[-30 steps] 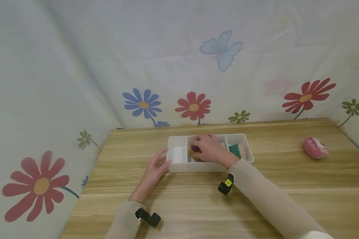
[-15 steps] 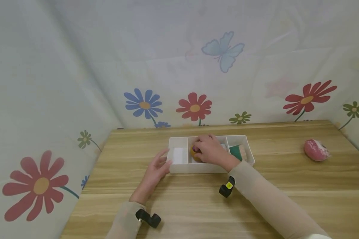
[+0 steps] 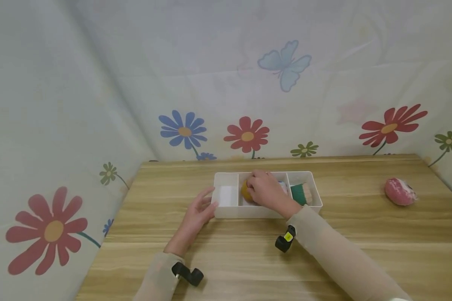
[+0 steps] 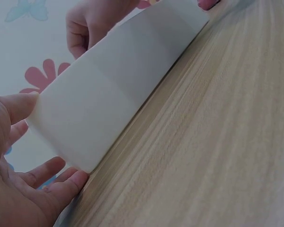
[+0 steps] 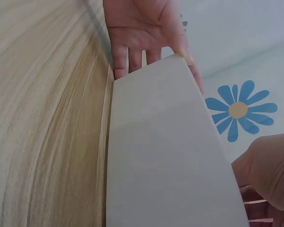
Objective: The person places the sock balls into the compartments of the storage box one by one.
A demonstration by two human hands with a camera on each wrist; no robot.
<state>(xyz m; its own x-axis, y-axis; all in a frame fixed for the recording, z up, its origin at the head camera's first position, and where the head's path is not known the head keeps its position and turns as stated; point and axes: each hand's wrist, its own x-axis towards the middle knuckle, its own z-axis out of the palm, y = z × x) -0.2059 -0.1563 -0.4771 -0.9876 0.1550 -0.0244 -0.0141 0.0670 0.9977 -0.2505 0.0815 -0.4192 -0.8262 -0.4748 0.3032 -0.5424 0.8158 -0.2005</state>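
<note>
A white divided box (image 3: pixel 231 212) sits lengthwise on the table. My left hand (image 3: pixel 195 215) is at its left end; in the left wrist view the thumb (image 4: pixel 22 105) touches the upper edge and the spread fingers lie along the end wall. My right hand (image 3: pixel 267 190) reaches into the middle compartment, its curled fingers on a yellow-orange rounded bundle (image 3: pixel 245 193), perhaps rolled socks. The fingertips are partly hidden. Right of the hand, a pale bluish item (image 3: pixel 283 187) shows in the same compartment. A green ribbed bundle with a beige end (image 3: pixel 297 193) lies in the right compartment.
A pink and white rounded bundle (image 3: pixel 400 191) lies on the wooden table (image 3: pixel 233 255), well right of the box. A white sheet with printed flowers (image 3: pixel 246 136) hangs along the table's back and left. In the left compartment lies a white flat patch (image 3: pixel 226 195).
The purple patch seen at my right fingers is now mostly covered, and more of the pale bluish item shows. My left hand stays at the box's end. The head view shifts slightly.
</note>
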